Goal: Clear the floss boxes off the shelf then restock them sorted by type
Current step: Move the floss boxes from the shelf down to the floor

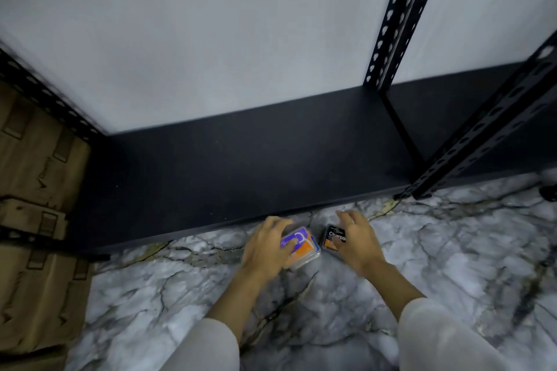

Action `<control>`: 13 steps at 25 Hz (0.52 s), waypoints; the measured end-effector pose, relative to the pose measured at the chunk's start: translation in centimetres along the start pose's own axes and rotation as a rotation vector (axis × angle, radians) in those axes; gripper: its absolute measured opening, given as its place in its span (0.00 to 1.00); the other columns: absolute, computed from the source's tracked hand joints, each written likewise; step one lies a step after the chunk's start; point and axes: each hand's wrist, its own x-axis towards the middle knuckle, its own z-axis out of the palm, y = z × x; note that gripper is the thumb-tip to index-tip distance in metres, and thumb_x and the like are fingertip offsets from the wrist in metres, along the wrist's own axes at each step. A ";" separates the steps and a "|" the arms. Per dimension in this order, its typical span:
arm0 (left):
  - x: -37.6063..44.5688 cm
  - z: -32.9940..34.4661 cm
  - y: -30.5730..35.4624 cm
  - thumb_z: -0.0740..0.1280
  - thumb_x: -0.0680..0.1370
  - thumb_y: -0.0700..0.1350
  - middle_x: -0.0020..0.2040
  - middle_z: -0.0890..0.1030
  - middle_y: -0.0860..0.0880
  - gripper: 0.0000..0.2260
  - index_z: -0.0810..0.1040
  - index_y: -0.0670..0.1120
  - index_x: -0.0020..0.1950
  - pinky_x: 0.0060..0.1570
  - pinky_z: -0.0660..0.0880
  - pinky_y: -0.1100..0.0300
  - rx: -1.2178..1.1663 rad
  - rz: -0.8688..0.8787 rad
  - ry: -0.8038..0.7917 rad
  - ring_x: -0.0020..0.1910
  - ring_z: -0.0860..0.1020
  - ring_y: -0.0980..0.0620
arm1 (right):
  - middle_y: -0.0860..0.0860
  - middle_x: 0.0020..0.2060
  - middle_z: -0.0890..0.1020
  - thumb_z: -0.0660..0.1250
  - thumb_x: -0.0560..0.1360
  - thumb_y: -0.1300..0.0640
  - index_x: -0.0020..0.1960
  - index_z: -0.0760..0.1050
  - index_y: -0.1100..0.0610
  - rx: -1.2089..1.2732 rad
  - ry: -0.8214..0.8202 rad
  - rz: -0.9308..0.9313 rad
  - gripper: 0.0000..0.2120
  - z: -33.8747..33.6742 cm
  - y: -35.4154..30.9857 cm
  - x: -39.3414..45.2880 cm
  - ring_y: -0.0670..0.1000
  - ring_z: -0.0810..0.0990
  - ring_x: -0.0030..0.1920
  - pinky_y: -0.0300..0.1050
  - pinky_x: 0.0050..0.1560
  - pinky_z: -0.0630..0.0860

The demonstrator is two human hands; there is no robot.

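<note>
Head view: 2 floss boxes on the marble floor, just in front of the black shelf.

Left hand has its fingers clenched around the clear purple-and-orange box; right hand has its fingers grasping the black-and-orange box marked "Charco". Both boxes sit beside the shelf's front edge, near each other. Shelf board lies bare, bounded by a perforated upright right and cardboard cartons left.
</note>
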 end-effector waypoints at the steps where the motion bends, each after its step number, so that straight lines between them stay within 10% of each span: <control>1: -0.4 -1.8 0.8 0.63 0.79 0.53 0.66 0.70 0.54 0.17 0.71 0.54 0.68 0.59 0.71 0.55 0.011 -0.012 0.011 0.64 0.71 0.51 | 0.54 0.67 0.68 0.65 0.76 0.57 0.72 0.64 0.56 -0.027 0.006 -0.023 0.26 -1.6 -1.2 -0.4 0.56 0.68 0.67 0.49 0.66 0.68; 13: -12.6 -27.9 11.7 0.57 0.79 0.46 0.56 0.80 0.51 0.11 0.78 0.52 0.57 0.51 0.75 0.54 0.212 0.038 0.225 0.53 0.78 0.48 | 0.52 0.59 0.76 0.62 0.78 0.50 0.59 0.74 0.53 -0.142 0.039 -0.282 0.12 -27.2 -19.1 -11.3 0.54 0.76 0.56 0.50 0.56 0.74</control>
